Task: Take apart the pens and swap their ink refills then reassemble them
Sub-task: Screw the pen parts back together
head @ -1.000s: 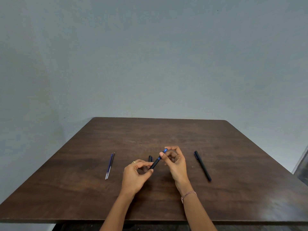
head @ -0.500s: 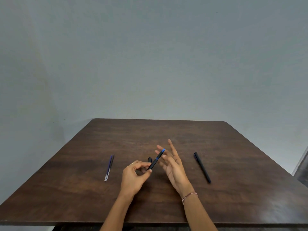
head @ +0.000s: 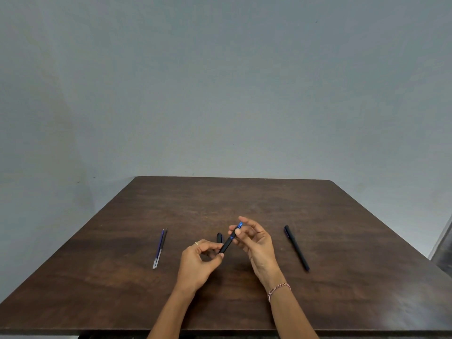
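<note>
A black pen barrel with a blue tip (head: 230, 239) tilts up and to the right above the table's middle. My left hand (head: 199, 263) pinches its lower end between thumb and forefinger. My right hand (head: 254, 243) touches the barrel near the blue tip with thumb and fingertips, the other fingers spread. A black cap (head: 219, 238) lies on the table just behind my left hand. Two thin ink refills (head: 160, 248), one blue and one dark, lie side by side to the left. A second black pen (head: 296, 247), capped, lies to the right.
The dark brown wooden table (head: 244, 201) stands against a plain grey wall. Its near edge runs along the bottom of the view. A grey object shows at the far right edge (head: 444, 243).
My right hand opened away from the pen's tip half a second ago and has now come back onto the barrel near the tip. My left hand has kept its hold.
</note>
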`<state>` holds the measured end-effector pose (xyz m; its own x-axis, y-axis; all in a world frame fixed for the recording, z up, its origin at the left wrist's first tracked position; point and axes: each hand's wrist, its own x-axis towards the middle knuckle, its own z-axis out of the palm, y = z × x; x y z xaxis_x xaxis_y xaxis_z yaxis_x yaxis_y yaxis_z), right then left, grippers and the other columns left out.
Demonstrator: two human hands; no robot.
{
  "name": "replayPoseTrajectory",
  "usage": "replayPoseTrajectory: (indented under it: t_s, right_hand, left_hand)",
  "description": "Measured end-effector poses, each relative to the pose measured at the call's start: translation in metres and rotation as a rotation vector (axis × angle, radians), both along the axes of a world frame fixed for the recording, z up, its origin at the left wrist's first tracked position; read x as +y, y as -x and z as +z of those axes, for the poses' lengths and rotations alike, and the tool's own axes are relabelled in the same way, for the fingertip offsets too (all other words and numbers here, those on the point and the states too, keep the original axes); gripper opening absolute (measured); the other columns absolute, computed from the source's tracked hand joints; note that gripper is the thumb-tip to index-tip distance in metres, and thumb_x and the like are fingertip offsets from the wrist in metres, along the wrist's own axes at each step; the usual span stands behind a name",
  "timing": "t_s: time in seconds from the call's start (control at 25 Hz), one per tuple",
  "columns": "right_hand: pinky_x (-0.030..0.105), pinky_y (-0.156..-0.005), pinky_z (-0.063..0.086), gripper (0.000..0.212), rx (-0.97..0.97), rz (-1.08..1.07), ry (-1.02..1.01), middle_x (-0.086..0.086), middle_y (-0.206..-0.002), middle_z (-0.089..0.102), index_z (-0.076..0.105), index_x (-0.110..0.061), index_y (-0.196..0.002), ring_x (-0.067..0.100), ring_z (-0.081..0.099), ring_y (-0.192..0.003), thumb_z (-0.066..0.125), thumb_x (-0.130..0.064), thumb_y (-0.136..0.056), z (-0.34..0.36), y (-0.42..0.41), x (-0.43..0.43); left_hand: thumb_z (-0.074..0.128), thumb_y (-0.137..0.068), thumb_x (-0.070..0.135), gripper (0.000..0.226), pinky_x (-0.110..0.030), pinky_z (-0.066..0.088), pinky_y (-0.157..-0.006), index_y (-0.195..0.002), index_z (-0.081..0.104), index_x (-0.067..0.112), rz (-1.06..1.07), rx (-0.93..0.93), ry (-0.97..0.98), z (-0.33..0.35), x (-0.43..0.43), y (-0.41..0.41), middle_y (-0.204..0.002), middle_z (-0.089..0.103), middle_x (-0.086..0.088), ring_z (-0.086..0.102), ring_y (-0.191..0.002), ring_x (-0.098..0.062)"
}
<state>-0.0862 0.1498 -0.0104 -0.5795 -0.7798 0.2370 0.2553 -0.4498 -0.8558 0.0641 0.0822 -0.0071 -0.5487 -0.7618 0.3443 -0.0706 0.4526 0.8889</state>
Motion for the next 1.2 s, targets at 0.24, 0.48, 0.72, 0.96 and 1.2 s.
replayPoseTrajectory:
  t_s: [0.24,0.48,0.72,0.96,1.2]
  right_hand:
    - [0.02,-0.066,0.054,0.033,0.083,-0.119,-0.077,-0.001,-0.074,0.072,0.069,-0.016,-0.093,0.012,0.069,-0.072,0.081,-0.016,-0.062,-0.0007,0.0017,-0.0008]
    - [0.022,-0.068,0.05,0.029,0.109,-0.162,-0.138,-0.008,-0.081,0.068,0.07,-0.021,-0.089,0.007,0.061,-0.076,0.079,-0.033,-0.064,-0.0004,-0.0005,-0.0005]
    - [0.031,-0.084,0.056,0.037,-0.151,0.078,0.013,0.016,-0.115,0.069,0.057,-0.015,-0.124,0.025,0.066,-0.107,0.05,0.002,-0.092,0.002,0.0022,0.0005]
    - [0.027,-0.073,0.057,0.045,-0.153,0.063,0.011,0.018,-0.105,0.072,0.059,-0.014,-0.122,0.025,0.071,-0.096,0.065,0.003,-0.081,0.0022,0.0019,0.0001]
    - [0.026,-0.074,0.057,0.045,-0.175,0.032,0.002,0.013,-0.098,0.073,0.06,-0.009,-0.122,0.023,0.069,-0.096,0.068,-0.009,-0.077,0.0029,0.001,-0.0025]
  left_hand:
    - [0.08,-0.069,0.001,0.028,-0.009,0.044,-0.073,-0.083,0.075,0.026,-0.019,-0.002,0.026,-0.0013,-0.0006,-0.0001,-0.076,0.068,0.0,0.061,-0.067,-0.003]
    - [0.082,-0.067,0.006,0.03,-0.008,0.044,-0.07,-0.08,0.074,0.032,0.001,-0.021,0.034,-0.0021,-0.0013,0.0013,-0.074,0.069,0.003,0.062,-0.067,-0.001]
    - [0.082,-0.067,0.005,0.033,-0.007,0.045,-0.067,-0.077,0.073,0.035,0.017,0.016,0.014,-0.0046,-0.0037,0.0018,-0.073,0.069,0.002,0.062,-0.066,-0.002]
    - [0.081,-0.068,0.005,0.029,-0.01,0.046,-0.069,-0.081,0.074,0.03,0.007,0.009,0.002,-0.0042,-0.0048,0.0021,-0.075,0.07,0.002,0.063,-0.068,-0.004]
    - [0.08,-0.069,0.006,0.027,-0.01,0.046,-0.069,-0.083,0.074,0.029,0.007,-0.012,-0.003,-0.0027,-0.0042,0.0017,-0.077,0.07,0.002,0.063,-0.07,-0.002]
